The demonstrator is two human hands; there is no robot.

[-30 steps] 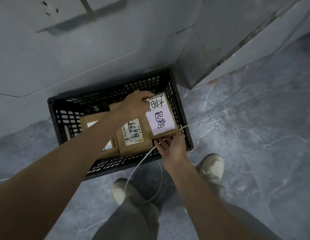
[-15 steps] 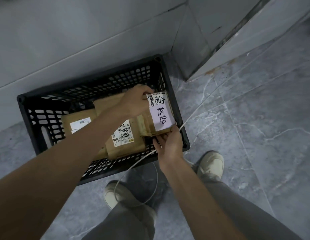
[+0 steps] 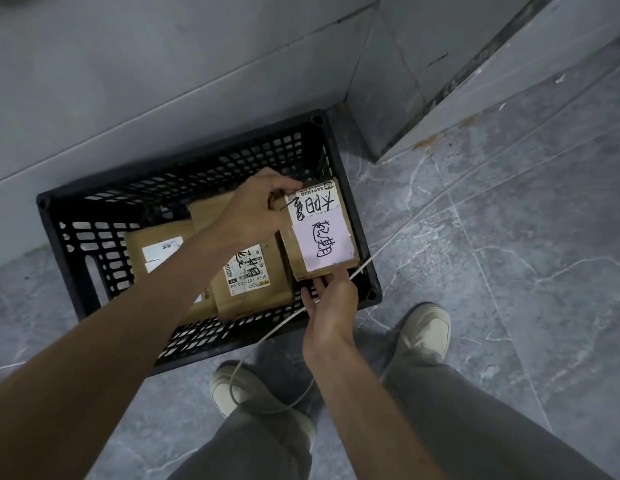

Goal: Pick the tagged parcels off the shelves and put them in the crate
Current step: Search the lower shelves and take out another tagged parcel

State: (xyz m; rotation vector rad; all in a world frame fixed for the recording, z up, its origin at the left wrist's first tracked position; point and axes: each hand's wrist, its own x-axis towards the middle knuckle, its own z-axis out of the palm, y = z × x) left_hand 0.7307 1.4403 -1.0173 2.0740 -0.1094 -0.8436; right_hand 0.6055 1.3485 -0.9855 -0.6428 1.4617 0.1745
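head view looks straight down into the crate (image 3: 73, 237), set on the floor (image 3: 509, 271) against the wall (image 3: 163, 81). the tagged parcel (image 3: 319, 233) (pink slip on top) is inside, at the crate's right end. the left hand (image 3: 256, 209) has its grip pinched on the parcel's far end. the right hand (image 3: 331, 299) grips the near end, fingers beneath and thumb on the edge. a middle parcel (image 3: 253, 282) and a left parcel (image 3: 156, 244) lie beside it. a white cord (image 3: 277, 327) crosses the crate's near right corner by the right hand. risks as i judge them: an uneven release could leave the parcel propped on the middle parcel, and fingers pulling out could snag the cord.
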